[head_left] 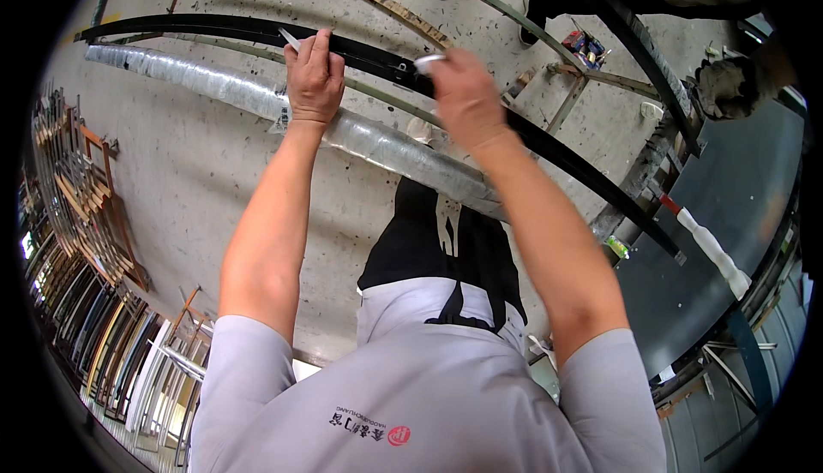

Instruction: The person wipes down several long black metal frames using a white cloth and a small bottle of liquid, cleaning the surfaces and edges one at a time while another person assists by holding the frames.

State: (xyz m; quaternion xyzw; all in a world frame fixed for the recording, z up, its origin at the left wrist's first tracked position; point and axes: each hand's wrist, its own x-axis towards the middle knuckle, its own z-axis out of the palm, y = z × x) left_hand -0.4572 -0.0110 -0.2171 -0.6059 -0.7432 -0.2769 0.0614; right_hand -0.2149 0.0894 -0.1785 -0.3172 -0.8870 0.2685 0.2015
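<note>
A long black metal profile (369, 55) runs across in front of me, sloping down to the right. My left hand (315, 79) is closed at its near edge, fingers bent round a slim silver-white pointed piece (290, 38) whose kind I cannot make out. Over the profile farther right, my right hand (469, 100) is closed and smeared by motion. A small white piece (429, 62) juts from its fingers, beside a little metal fitting (401, 68) on the profile. Closer to my body, under my forearms, lies a plastic-wrapped bar (386, 147).
A second black profile (639, 49) stands at the right, near a co-worker's gloved hand (727, 89). A grey panel (729, 190) bears a white-wrapped, red-ended tool (707, 246). Racks of profiles (111, 327) fill the left. A wooden strip (394, 12) lies beyond the profile.
</note>
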